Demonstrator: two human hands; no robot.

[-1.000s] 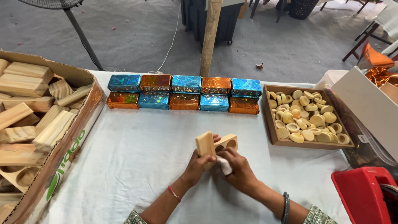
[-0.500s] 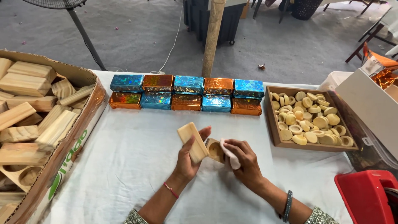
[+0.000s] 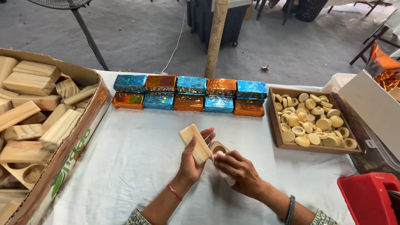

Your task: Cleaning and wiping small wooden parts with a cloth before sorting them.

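your left hand (image 3: 192, 160) is closed around one pale wooden block (image 3: 195, 143), tilted above the white tablecloth (image 3: 137, 166). your right hand (image 3: 239, 173) pinches a white cloth (image 3: 223, 173) against the block's round hollow (image 3: 218, 148). beyond sit ten foil-wrapped boxes (image 3: 189, 93), five blue, five orange, in two rows. one tray of wooden discs (image 3: 312, 121) lies right, one cardboard box of blocks (image 3: 37, 121) left.

We see counter (image 3: 137, 166) under white cloth. At our left, cardboard box (image 3: 71, 154) heaped with pale wooden blocks (image 3: 29, 104). Along far edge, foil-wrapped boxes (image 3: 189, 93) in two rows, blue and orange alternating. At our right, shallow brown tray (image 3: 277, 129) full of small round wooden pieces (image 3: 314, 123). Red container (image 3: 368, 198) at near right corner. Behind counter, wooden post (image 3: 216, 35) and fan stand (image 3: 85, 35) on grey floor.
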